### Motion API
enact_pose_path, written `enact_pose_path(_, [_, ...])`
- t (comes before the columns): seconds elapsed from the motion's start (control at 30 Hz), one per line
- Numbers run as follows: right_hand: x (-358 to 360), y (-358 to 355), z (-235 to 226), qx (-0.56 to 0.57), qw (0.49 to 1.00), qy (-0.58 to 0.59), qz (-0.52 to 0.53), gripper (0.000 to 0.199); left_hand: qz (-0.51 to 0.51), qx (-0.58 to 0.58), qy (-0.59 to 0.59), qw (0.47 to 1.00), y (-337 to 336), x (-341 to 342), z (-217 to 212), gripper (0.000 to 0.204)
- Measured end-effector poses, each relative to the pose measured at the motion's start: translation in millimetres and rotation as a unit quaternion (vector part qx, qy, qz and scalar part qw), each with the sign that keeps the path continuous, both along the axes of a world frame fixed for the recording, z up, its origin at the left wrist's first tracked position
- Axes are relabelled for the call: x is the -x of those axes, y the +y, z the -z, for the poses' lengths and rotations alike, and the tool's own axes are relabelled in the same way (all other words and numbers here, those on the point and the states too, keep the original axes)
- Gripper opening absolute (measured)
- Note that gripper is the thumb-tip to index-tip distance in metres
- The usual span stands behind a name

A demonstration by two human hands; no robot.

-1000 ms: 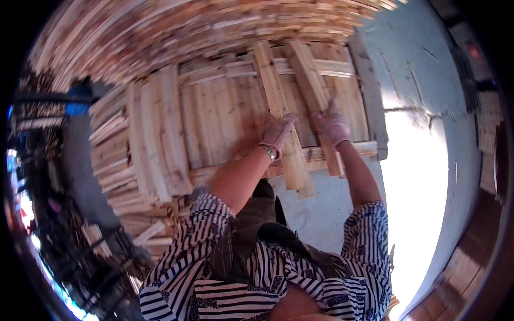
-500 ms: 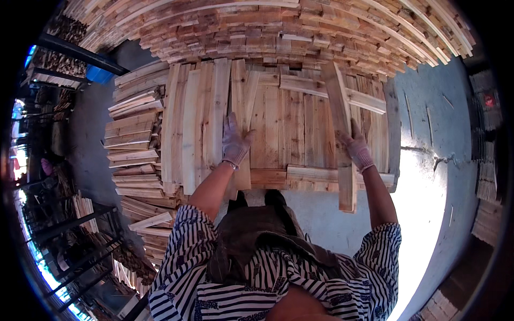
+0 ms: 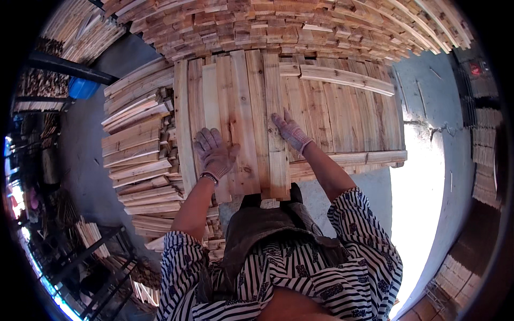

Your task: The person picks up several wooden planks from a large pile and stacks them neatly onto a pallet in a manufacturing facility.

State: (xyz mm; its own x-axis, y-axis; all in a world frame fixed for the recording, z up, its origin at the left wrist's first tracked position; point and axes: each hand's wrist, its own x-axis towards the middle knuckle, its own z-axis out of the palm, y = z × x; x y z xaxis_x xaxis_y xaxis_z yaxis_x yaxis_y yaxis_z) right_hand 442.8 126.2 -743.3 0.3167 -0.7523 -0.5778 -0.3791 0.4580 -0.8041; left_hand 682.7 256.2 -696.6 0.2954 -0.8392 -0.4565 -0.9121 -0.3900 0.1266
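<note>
Stacked timber [image 3: 267, 37] fills the far side; nearer, loose boards [image 3: 243, 107] lie beneath the palm-down left hand [image 3: 216, 154], fingers spread, gripping nothing; the right hand [image 3: 290, 132] slants far-left, fingers extended over the rightmost board's edge.

Bare pale-yellow boards [image 3: 243, 107] lay flat, side by side, in a row across the left part of the stack, each running from far to near. Brown grain, reddish streaks and small dark knots marked their faces; one narrow board [image 3: 211, 101] towards the left was paler. The rightmost board [image 3: 273, 80] lay close alongside its neighbour. Thin dark lines separated some of the boards, and their near ends finished unevenly.
</note>
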Motion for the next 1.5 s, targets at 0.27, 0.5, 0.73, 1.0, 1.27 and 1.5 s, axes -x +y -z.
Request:
enact_pose_path(0.27, [-28, 5, -18, 0.204, 0.954, 0.218, -0.016, 0.105, -0.002, -0.003, 0.083, 0.997, -2, -13, -2, 0.116])
enact_pose_path(0.5, [25, -17, 31, 0.207, 0.947, 0.245, -0.019, 0.083, -0.01, -0.008, 0.062, 0.998, 9, -14, -7, 0.116])
enact_pose_path(0.73, [27, -23, 51, 0.061, 0.992, 0.112, 0.018, 0.076, -0.061, 0.094, 0.091, 0.99, 27, -31, -1, 0.093])
enact_pose_path(1.0, [36, 8, 53, 0.227, 0.946, 0.23, -0.036, 0.098, -0.374, 0.079, 0.2, 0.902, 104, -96, 12, 0.087])
enact_pose_path(1.27, [2, 40, -19, 0.138, 0.963, 0.209, -0.097, 0.102, -0.387, 0.064, 0.236, 0.889, 125, -90, 3, 0.091])
enact_pose_path(1.5, [-3, 50, -37, 0.294, 0.881, 0.286, -0.236, 0.072, -0.467, 0.373, 0.199, 0.777, 202, -40, -9, 0.069])
